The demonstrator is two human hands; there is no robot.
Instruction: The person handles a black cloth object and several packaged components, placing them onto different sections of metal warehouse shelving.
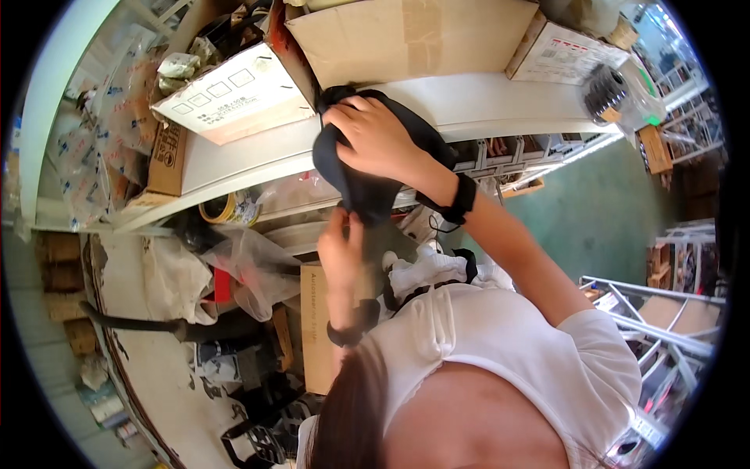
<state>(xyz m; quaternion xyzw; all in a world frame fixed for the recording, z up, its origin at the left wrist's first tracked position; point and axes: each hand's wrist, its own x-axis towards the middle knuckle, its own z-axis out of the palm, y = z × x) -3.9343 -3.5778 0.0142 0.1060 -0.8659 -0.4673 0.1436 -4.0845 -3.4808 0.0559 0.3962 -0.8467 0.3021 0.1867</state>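
Observation:
A black, soft, cap-like item hangs over the front edge of a white shelf; its exact kind is unclear. My right hand lies across its upper part, fingers curled over the material and thumb towards its curved near edge. Pinched between the thumb and fingers of my left hand is the item's lower end, just under the shelf edge. Dark bands circle both wrists. Directly behind the item stands a large cardboard box. Folds of the item hide part of its underside.
An open white-sided carton with wrapped pieces stands on the shelf at left. Clear printed plastic bags hang beside it. A clear jar sits at the shelf's right end. Below are a tall cardboard box and a dark tube.

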